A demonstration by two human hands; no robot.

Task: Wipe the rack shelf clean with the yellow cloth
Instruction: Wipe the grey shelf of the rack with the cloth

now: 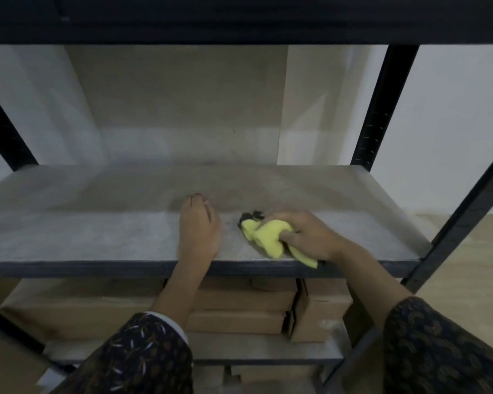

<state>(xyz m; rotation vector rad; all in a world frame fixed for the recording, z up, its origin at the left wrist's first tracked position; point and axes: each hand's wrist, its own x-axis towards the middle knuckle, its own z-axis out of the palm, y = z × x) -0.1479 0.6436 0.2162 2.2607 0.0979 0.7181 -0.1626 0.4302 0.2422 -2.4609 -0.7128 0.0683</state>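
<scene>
The grey rack shelf (97,223) spans the view at chest height, with a dark front edge. My right hand (308,237) grips a bunched yellow cloth (268,236) and holds it down on the shelf near the front, right of centre. A small dark patch shows at the cloth's far left tip. My left hand (198,228) rests on the shelf just left of the cloth, apart from it, with its fingers curled under and holding nothing.
Black metal uprights (382,109) stand at the back right, front right and left. A dark upper shelf (239,21) hangs overhead. Cardboard boxes (239,305) are stacked on the lower shelf under my arms. A wooden floor lies to the right.
</scene>
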